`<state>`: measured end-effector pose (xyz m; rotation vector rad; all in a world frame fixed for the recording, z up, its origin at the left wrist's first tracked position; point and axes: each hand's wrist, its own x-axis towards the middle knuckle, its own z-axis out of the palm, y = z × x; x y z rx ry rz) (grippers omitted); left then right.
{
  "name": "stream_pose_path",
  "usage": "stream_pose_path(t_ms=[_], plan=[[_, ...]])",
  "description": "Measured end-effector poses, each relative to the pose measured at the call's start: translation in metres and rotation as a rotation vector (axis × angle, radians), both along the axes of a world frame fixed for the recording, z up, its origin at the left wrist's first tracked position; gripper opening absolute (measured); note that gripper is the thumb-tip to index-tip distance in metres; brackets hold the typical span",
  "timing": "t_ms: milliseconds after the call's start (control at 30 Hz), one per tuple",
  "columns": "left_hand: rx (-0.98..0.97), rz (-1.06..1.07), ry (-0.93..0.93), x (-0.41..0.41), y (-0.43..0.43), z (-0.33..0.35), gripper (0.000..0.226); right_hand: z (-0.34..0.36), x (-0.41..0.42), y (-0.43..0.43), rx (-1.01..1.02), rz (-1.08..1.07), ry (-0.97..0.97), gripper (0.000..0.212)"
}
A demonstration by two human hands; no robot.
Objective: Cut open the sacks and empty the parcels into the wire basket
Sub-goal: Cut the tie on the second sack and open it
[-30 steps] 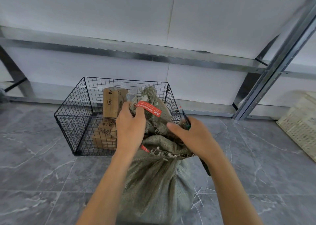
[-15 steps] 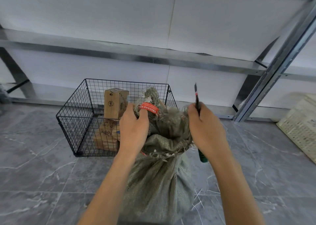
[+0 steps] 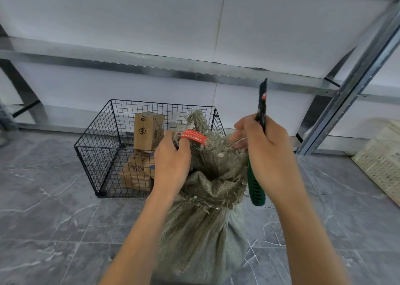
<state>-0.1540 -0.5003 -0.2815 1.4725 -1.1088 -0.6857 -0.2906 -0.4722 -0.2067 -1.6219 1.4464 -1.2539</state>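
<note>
A grey-green woven sack (image 3: 203, 237) stands upright on the floor in front of me, its frayed top gathered and bound with a red tag (image 3: 193, 137). My left hand (image 3: 172, 163) grips the sack's neck just beside the tag. My right hand (image 3: 266, 155) holds a green-handled cutter (image 3: 256, 189), blade pointing up, and its fingers touch the sack's frayed right edge. Behind the sack sits the black wire basket (image 3: 97, 146) with cardboard parcels: one box (image 3: 148, 130) upright on top of another (image 3: 137, 172).
The floor is grey marbled tile. Metal shelving rails run along the white wall behind the basket, and a slanted metal post (image 3: 355, 83) rises at right. A cream woven crate (image 3: 381, 161) lies at the far right edge.
My right hand rose from the sack's right side and swung the cutter so its blade points upward. The left hand stayed on the sack's neck by the tag.
</note>
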Motion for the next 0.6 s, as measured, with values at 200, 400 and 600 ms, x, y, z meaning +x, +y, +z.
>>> stream_pose_path(t_ms=[200,400,600], plan=[[-0.003,0.005,-0.024,0.0,0.001,0.002,0.016,-0.014,0.013,-0.001,0.091,0.157,0.081,0.026],[-0.009,0.011,-0.022,0.002,0.0,0.001,0.016,-0.027,0.018,-0.006,0.36,0.452,0.052,0.027],[-0.003,0.01,-0.049,0.009,-0.003,0.0,0.024,-0.034,0.015,-0.007,0.571,0.591,0.021,0.028]])
